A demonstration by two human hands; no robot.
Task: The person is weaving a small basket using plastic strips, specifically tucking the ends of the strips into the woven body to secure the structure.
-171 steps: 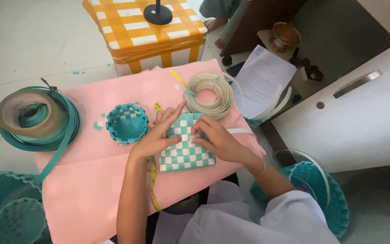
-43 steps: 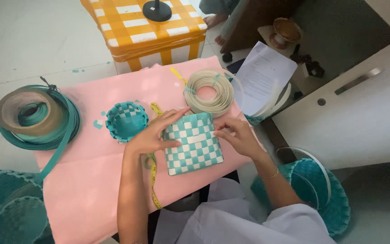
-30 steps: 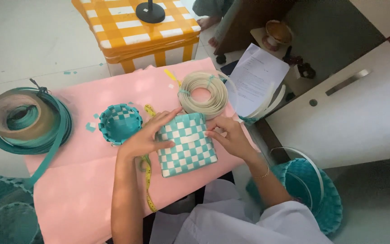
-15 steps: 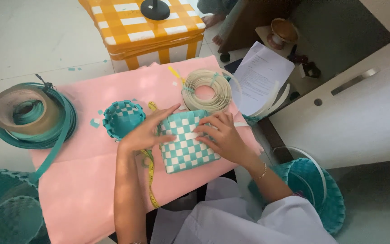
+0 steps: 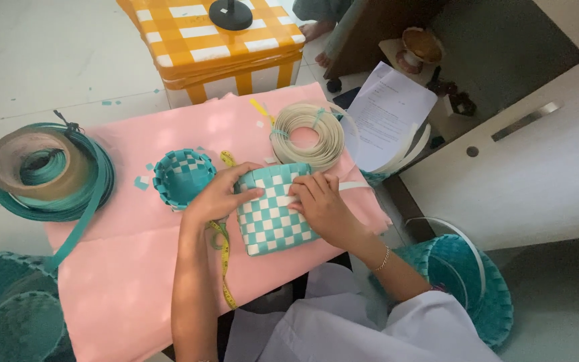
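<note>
Head view, centre of frame: a teal-and-white checkered woven basket [image 5: 273, 209] lies on the pink cloth [image 5: 129, 268], with the left hand [image 5: 219, 196] closed on its upper left corner and the right hand [image 5: 322, 206] pressed on its upper right part, fingers curled over a white strip [image 5: 351, 186]. Left of the hands sits a small teal woven basket [image 5: 181, 176], a yellow measuring tape [image 5: 224, 258] trails below it, a cream strip coil [image 5: 306, 134] lies just above, and a large teal strip coil [image 5: 45, 173] occupies the left edge.
</note>
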